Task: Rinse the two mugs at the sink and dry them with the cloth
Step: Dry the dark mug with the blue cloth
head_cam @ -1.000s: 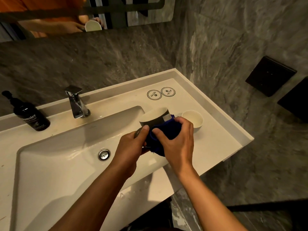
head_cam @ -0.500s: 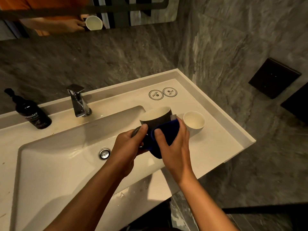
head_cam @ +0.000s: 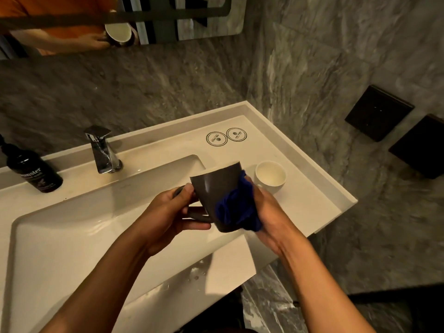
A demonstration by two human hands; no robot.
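A dark grey mug (head_cam: 211, 188) hangs tilted over the right end of the white sink (head_cam: 72, 227), its mouth turned away from me. My left hand (head_cam: 168, 215) grips its handle. My right hand (head_cam: 266, 212) presses a bunched blue cloth (head_cam: 236, 210) against the mug's right side and base. A small white mug (head_cam: 270, 176) stands upright on the counter just right of my hands, apart from them.
A chrome tap (head_cam: 102, 150) stands behind the basin and a dark pump bottle (head_cam: 33, 173) at the far left. Two round stickers (head_cam: 225, 137) mark the counter's back right. Water drops (head_cam: 195, 272) lie on the front ledge. Marble walls close in behind and to the right, with dark wall boxes (head_cam: 378, 112).
The grey mug has tipped away so its outer wall and base face me. The cloth has slid from the front of the mug down to its right side and base.
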